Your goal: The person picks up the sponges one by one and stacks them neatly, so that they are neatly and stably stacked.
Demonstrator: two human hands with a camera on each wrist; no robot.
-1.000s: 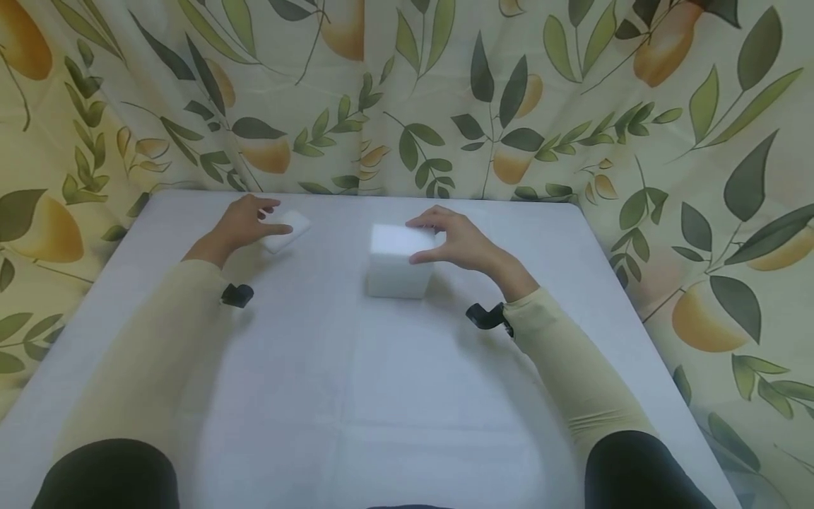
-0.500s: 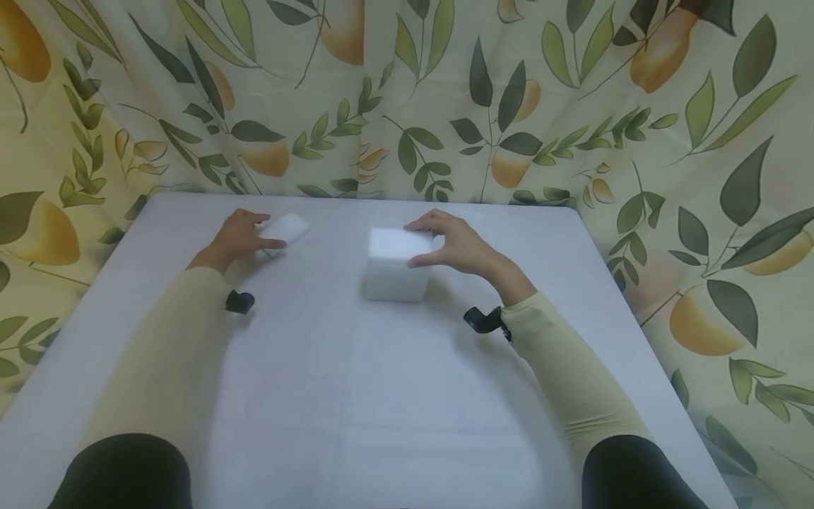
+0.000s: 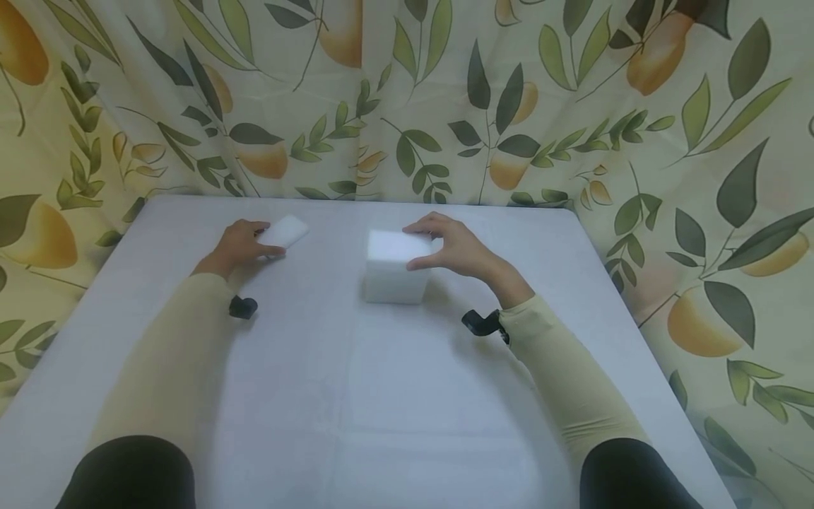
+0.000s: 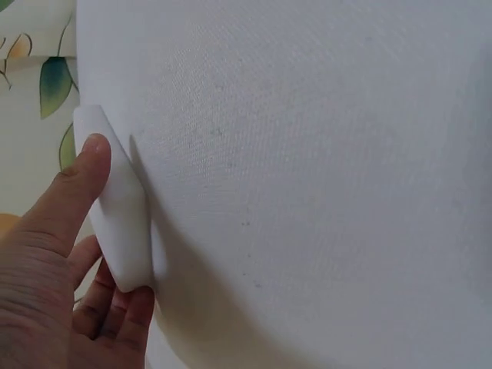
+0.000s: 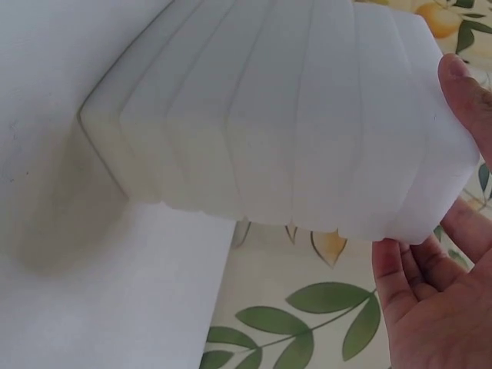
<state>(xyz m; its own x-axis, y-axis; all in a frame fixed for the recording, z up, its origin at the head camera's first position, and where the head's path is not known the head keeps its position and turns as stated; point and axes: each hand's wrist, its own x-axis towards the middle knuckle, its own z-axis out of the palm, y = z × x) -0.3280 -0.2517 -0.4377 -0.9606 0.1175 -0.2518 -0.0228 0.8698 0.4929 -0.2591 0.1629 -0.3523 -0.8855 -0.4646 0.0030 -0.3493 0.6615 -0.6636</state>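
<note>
My left hand (image 3: 235, 244) holds a single white sponge (image 3: 286, 230) low over the far left part of the table. In the left wrist view the thumb lies on one long edge of this sponge (image 4: 123, 219), with the fingers at the other side. Right of it stands an upright stack of white sponges (image 3: 396, 277). My right hand (image 3: 466, 247) grips the stack near its top. The right wrist view shows several flat layers in the stack (image 5: 261, 146), thumb and fingertips set at opposite sides of the topmost sponge (image 5: 444, 146).
A white cloth covers the table (image 3: 356, 396), and its far edge meets a curtain (image 3: 432, 92) printed with leaves and fruit. Small black cameras (image 3: 481, 323) sit at both wrists, below the hands.
My left hand has come down and slightly nearer with its sponge, which now lies flatter at the table. The right hand keeps its hold on the stack. The head view has shifted slightly.
</note>
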